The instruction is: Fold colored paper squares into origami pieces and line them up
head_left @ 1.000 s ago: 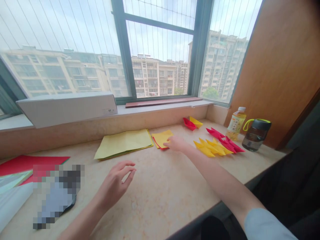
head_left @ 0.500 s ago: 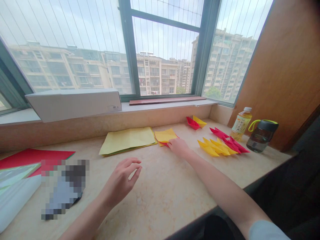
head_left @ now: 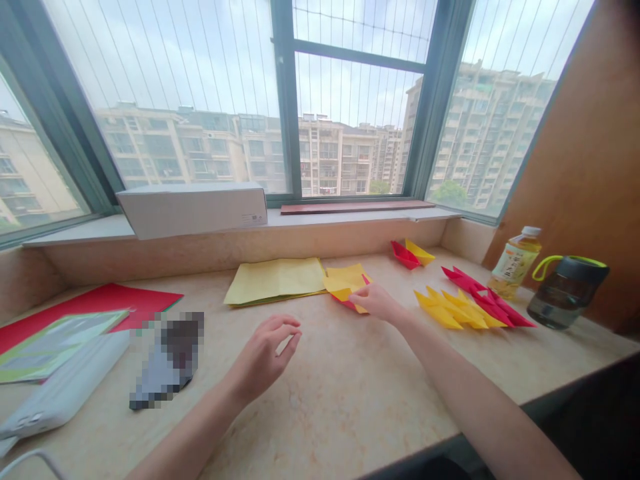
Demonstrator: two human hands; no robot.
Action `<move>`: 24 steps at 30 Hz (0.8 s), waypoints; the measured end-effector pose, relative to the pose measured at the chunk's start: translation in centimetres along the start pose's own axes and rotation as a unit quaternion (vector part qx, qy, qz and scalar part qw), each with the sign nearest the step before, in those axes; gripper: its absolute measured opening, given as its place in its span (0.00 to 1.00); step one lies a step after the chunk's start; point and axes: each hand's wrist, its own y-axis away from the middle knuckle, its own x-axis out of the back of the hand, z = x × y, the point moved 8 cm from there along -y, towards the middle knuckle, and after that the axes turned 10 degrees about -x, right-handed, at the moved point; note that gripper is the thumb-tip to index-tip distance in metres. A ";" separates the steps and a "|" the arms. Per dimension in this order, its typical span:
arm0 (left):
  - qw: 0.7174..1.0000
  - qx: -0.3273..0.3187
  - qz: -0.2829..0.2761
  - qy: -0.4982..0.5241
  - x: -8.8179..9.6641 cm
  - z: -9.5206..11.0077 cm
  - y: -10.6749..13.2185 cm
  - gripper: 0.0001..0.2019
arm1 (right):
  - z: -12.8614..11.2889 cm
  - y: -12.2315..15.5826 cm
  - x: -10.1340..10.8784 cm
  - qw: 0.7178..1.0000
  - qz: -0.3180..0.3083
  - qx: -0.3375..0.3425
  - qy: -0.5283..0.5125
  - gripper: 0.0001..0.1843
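Observation:
At the small pile of yellow paper squares (head_left: pixel 350 275), my right hand (head_left: pixel 377 301) pinches the near edge of a paper sheet, with red showing at its fingertips. The near part of that sheet is lifted, and the fingertips are partly hidden. My left hand (head_left: pixel 270 353) hovers over the bare counter with curved fingers, thumb apart and nothing in it. Just left of the pile lie larger yellow sheets (head_left: pixel 275 281). Right of my right hand sit folded yellow paper boats (head_left: pixel 457 310) and folded magenta ones (head_left: pixel 500 307). Farther back are a red boat (head_left: pixel 404 255) and a yellow boat (head_left: pixel 420 252).
A drink bottle (head_left: pixel 515 263) and a dark water cup (head_left: pixel 565 293) stand at the right. A long white box (head_left: pixel 195 212) rests on the sill. At left lie red sheets (head_left: pixel 145 298), a white roll-like item (head_left: pixel 70 393) and a pixelated object (head_left: pixel 170 360).
My right hand has drawn the paper's near edge slightly toward me, and more red shows under it. The view has swung left; my left hand keeps its pose.

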 end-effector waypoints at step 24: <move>0.818 0.329 0.130 0.453 -1.8 -3.1 1.8 0.20 | -11.8 11.2 -7.3 0.868 -0.086 0.484 0.066 0.12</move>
